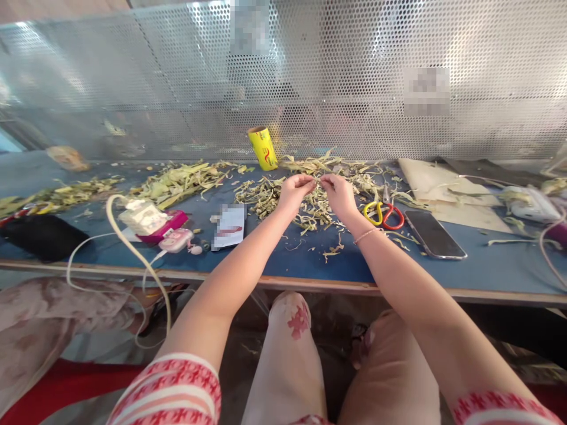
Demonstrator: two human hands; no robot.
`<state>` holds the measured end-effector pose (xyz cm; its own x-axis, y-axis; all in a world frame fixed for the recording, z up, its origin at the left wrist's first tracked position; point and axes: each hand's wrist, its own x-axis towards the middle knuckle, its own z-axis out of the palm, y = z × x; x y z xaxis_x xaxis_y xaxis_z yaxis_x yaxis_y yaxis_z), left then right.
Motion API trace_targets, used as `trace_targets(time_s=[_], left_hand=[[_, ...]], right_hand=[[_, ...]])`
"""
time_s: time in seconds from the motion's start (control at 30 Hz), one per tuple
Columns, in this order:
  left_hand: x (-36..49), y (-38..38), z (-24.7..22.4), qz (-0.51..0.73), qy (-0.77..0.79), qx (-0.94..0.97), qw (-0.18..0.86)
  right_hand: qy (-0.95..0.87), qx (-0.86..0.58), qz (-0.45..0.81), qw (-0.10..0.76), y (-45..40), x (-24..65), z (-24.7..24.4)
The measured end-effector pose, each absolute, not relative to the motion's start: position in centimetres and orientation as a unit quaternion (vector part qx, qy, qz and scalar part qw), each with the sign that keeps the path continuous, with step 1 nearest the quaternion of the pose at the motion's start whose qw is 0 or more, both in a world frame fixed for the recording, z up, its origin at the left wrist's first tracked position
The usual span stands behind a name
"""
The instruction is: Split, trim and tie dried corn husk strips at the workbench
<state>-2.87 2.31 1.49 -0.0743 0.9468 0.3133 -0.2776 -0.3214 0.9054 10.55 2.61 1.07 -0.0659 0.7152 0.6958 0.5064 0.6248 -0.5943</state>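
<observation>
Left hand and right hand pinch (at what, I can't tell) over plant strips; fingertip handling seems underway, the next move needing a light grip.

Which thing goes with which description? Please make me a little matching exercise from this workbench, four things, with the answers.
Things:
1. Tube
2. Scissors
3. Dark-screened phone
4. Left hand and right hand

Descriptions:
A. One yellow handle loop, one red
B. Fingertips pinched, over the middle pile of plant pieces
C. Lying flat, to the right of the red-and-yellow handles
D. Bright yellow outside, tilted, near the perforated metal screen

Right pairs: 1-D, 2-A, 3-C, 4-B
</observation>
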Motion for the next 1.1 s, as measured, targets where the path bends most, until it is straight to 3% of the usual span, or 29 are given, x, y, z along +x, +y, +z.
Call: trace_targets(time_s=[0.67,1.1], left_hand=[[-2.7,1.9,1.7,0.635,0.280,0.455,0.558],[-2.8,1.6,1.9,0.651,0.288,0.444,0.544]], right_hand=[[-0.690,-0.441,0.137,0.557,2.6,11.0,1.6],[-0.690,-0.410,0.166,0.574,2.1,10.8,1.9]])
